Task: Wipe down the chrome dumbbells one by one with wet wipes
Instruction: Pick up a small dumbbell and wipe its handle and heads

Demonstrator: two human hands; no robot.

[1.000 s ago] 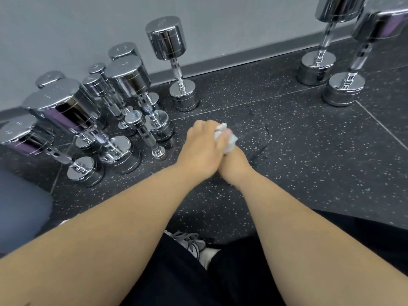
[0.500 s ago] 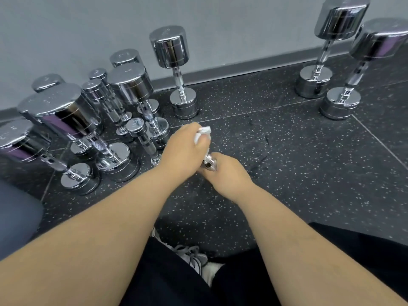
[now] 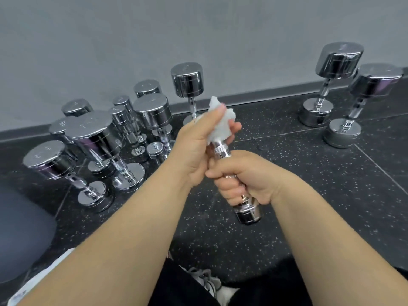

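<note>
No text can be read anywhere. The flat end caps of the chrome dumbbells point(image 3: 89, 127) standing on the floor carry faint stamped marks, likely weight numbers, but they are too blurred and glare-washed to make out. A white packet point(image 3: 44, 277) at the lower left edge shows a patch of bluish print, too small to read.

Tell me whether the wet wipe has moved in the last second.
Yes. The wet wipe rose with the left hand, from below the floor seam to above it.
</note>
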